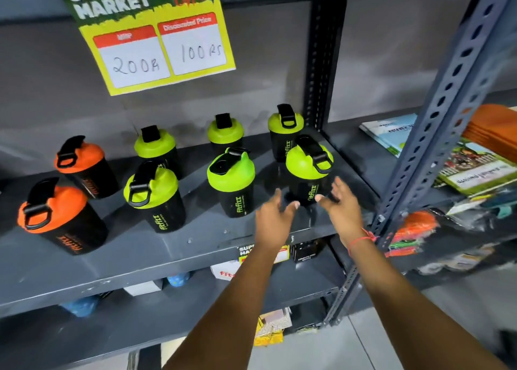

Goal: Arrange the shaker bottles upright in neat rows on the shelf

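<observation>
Shaker bottles, eight, black bodies, all upright on grey shelf in two rows. Head view: six green-lidded, including front right bottle; two orange-lidded at left. Bodies printed "Fitfizz", lettering running vertically. Price card above: "SUPER MARKET", "MRP 200", "Discounted Price 100 Rs". Left hand and right hand flank front right bottle's base, fingers spread, holding nothing; contact unclear.

The yellow and green paper price sign hanging above the bottles reads "SUPER MARKET", "Discounted Price", "200" and "100 Rs". Below it, the black lime-lidded shaker bottles carry "Fitfizz" lettering.
</observation>
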The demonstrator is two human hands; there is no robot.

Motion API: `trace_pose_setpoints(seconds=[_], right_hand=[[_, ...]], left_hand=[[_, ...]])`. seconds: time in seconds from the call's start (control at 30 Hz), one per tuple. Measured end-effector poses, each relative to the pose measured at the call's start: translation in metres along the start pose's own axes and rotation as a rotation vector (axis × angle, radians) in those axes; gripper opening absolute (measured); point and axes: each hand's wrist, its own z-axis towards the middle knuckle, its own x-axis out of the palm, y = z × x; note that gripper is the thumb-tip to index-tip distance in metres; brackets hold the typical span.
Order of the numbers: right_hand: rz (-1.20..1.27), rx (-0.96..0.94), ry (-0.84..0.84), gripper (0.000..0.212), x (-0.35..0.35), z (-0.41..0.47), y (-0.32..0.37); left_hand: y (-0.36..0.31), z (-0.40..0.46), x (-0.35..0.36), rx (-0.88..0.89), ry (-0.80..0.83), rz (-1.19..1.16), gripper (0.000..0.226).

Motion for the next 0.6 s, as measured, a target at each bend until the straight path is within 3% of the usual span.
trace_pose_setpoints(seconds=[0.07,0.13,0.23,0.4,0.6], right_hand=[[-0.007,-0.045,0.123,0.058,-0.003,0.004,0.004],[-0.019,-0.072,0.195,0.049,-0.004,0.006,0.006],[-0.009,-0.079,0.213,0.045,-0.002,0.01,0.005],[0.02,-0.069,0.224,0.048,-0.001,0.009,0.004],[0.01,-0.044,0.224,0.055,-0.004,0.008,0.004]], left_hand=[[-0.002,0.012,0.005,-0.054,-0.004,-0.001,0.057],[-0.005,0.016,0.008,-0.051,-0.009,-0.036,0.052],[-0.003,0.017,0.013,-0.002,-0.003,-0.106,0.033],[0.007,0.019,0.021,-0.022,-0.003,-0.15,0.046],[0.009,0.02,0.023,-0.076,-0.039,-0.194,0.031]])
